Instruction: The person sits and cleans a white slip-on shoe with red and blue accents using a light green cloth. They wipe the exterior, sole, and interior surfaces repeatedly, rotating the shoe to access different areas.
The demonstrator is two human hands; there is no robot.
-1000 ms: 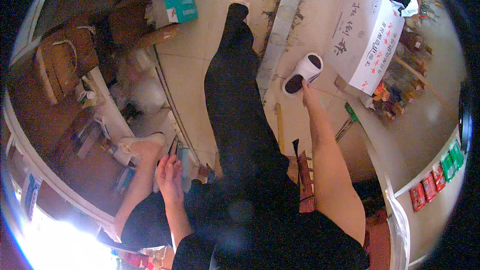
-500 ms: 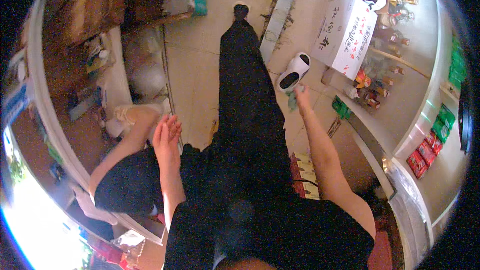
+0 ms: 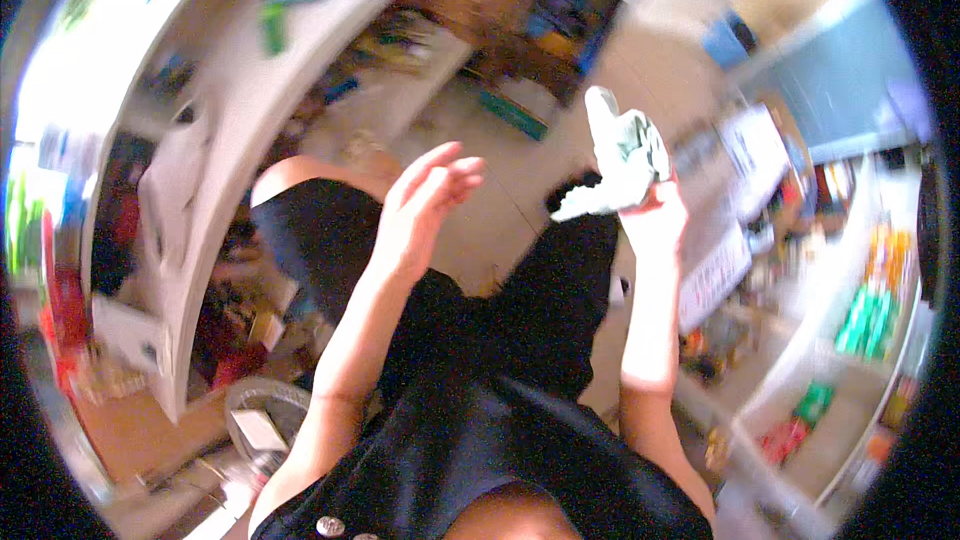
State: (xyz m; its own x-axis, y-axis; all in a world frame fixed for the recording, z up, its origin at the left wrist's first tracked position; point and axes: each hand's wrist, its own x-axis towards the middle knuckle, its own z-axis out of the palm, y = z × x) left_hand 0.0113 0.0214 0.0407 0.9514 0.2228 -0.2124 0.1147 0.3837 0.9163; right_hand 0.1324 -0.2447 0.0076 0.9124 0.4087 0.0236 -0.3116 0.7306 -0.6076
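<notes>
In the head view, the right hand (image 3: 657,221) is closed on a crumpled, pale whitish-green cloth-like bundle (image 3: 632,160). The bundle rises out of the grip on its far side, with one narrow pale end sticking up beyond the fingers and another hanging out to the left of them; blur hides exactly what it is. The left hand (image 3: 413,217) is to the left of this grip and apart from it, raised with its fingers loosely extended; nothing can be seen in it.

Just left of the bundle is a dark patch, too blurred to name. Nearer the body than the grip are the black trousers (image 3: 560,265), and between the two hands the pale tiled floor (image 3: 488,175) shows. Beyond the left hand, further from the body, a teal box (image 3: 513,114) sits near other blurred boxes. To the right of the grip is a white box (image 3: 716,275) with printed marks, and further right, green packets (image 3: 868,321) are on a pale shelf. Red packets (image 3: 783,441) lie to the right and nearer the body. A bluish-grey panel (image 3: 830,80) stands beyond the grip to the right. Well left of both hands runs a pale curved shelf edge (image 3: 262,88).
</notes>
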